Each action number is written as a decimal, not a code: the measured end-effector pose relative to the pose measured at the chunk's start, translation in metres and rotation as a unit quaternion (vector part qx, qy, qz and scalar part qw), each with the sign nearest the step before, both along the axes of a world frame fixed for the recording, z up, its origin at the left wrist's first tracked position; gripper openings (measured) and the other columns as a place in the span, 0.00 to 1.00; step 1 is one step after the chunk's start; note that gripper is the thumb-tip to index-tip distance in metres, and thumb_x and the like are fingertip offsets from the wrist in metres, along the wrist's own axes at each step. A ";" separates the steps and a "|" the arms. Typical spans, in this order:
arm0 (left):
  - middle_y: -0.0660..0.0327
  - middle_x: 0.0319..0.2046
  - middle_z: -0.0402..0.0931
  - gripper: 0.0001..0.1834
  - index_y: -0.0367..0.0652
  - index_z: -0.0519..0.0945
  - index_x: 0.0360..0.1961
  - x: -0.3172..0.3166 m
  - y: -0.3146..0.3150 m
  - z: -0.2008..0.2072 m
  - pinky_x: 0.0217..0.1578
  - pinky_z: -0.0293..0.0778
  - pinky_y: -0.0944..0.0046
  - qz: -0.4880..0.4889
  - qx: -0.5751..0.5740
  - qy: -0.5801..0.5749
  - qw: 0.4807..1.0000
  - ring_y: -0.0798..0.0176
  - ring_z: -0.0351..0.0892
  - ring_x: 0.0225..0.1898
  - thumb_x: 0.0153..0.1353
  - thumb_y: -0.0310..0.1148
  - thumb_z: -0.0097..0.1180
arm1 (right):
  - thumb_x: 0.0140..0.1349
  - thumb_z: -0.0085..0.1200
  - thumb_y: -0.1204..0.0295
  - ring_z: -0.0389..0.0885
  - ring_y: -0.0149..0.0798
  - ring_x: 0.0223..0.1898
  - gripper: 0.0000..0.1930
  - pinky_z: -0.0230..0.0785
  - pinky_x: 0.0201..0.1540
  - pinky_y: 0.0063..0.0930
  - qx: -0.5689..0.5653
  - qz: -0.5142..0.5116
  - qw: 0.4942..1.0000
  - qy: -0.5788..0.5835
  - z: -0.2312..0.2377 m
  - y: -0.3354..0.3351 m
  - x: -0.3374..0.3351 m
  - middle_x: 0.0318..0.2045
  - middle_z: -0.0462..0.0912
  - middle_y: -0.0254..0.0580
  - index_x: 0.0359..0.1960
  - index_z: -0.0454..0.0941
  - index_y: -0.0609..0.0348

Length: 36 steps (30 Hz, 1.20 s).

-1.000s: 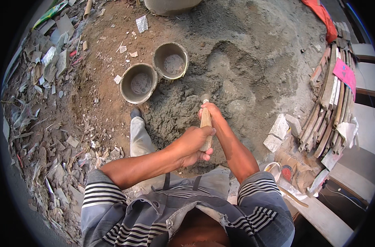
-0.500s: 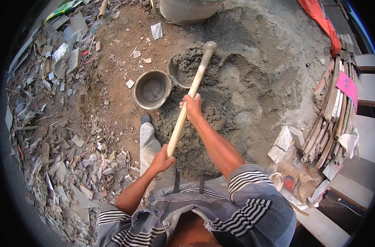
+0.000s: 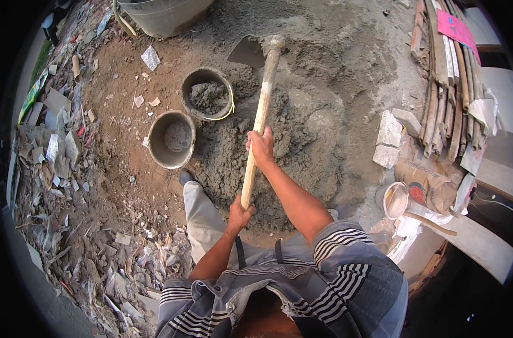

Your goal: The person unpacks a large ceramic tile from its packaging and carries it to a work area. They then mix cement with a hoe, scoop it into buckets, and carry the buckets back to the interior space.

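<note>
- While both hands grip one wooden handle (image 3: pixel 259 127), the hoe (image 3: pixel 251 52) reaches out over the grey mortar pile (image 3: pixel 290 141), its blade raised near the far edge of the heap.
- Right hand (image 3: pixel 261 147) is wrapped tight about the middle of the shaft, arm stretched forward.
- Left hand (image 3: pixel 239 214) is closed on the shaft's near end, just above the knee.
- Two pans sit at the pile's left edge: the far pan (image 3: pixel 207 93) holds a lump of mortar, the near pan (image 3: pixel 172 139) only a thin layer at its bottom.
- A large bucket (image 3: pixel 163 14) stands beyond them, at the top rim.
- Rubble (image 3: pixel 65 186) litters the ground on the left; planks (image 3: pixel 448 84) lie stacked on the right, with a sack (image 3: pixel 428 177) below them.
</note>
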<state>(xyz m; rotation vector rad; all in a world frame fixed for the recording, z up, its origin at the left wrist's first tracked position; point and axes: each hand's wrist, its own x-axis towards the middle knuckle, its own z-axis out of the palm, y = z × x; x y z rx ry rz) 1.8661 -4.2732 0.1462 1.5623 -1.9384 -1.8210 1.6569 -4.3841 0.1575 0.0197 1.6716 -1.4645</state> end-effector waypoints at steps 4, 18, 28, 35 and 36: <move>0.49 0.25 0.76 0.22 0.36 0.72 0.40 -0.071 0.010 0.007 0.32 0.71 0.58 -0.040 0.054 -0.009 0.998 0.56 0.76 0.27 0.52 0.42 0.60 | 0.53 0.50 0.73 0.69 0.29 0.15 0.13 0.64 0.15 0.25 0.061 -0.043 0.997 -0.005 -0.039 0.033 -0.079 0.21 0.68 0.37 0.36 0.61 0.61; 0.64 0.19 0.66 0.14 0.38 0.66 0.39 -0.225 -0.041 -0.118 0.12 0.64 0.69 0.030 0.384 0.069 0.920 0.70 0.65 0.14 0.54 0.31 0.53 | 0.55 0.51 0.72 0.74 0.35 0.19 0.16 0.71 0.19 0.30 0.200 -0.011 0.978 0.064 -0.208 0.014 -0.233 0.23 0.72 0.44 0.40 0.65 0.73; 0.64 0.16 0.66 0.09 0.39 0.67 0.33 -0.144 0.057 -0.022 0.10 0.59 0.69 0.137 0.442 0.003 0.886 0.70 0.64 0.12 0.54 0.28 0.52 | 0.56 0.50 0.74 0.74 0.36 0.19 0.16 0.72 0.18 0.32 0.309 0.061 0.947 -0.059 -0.173 0.113 -0.128 0.24 0.74 0.47 0.43 0.67 0.74; 0.63 0.18 0.65 0.08 0.40 0.66 0.32 -0.124 0.077 0.068 0.10 0.59 0.69 0.149 0.459 -0.032 0.875 0.70 0.64 0.13 0.55 0.29 0.52 | 0.53 0.50 0.76 0.75 0.37 0.19 0.15 0.71 0.19 0.33 0.266 0.085 0.941 -0.189 -0.129 0.162 -0.081 0.25 0.74 0.47 0.40 0.68 0.73; 0.63 0.19 0.65 0.08 0.40 0.66 0.32 -0.125 0.071 0.084 0.11 0.59 0.69 0.143 0.462 -0.036 0.875 0.69 0.64 0.13 0.56 0.29 0.51 | 0.53 0.51 0.76 0.74 0.37 0.19 0.13 0.71 0.19 0.33 0.257 0.068 0.940 -0.212 -0.121 0.162 -0.078 0.24 0.73 0.46 0.38 0.68 0.72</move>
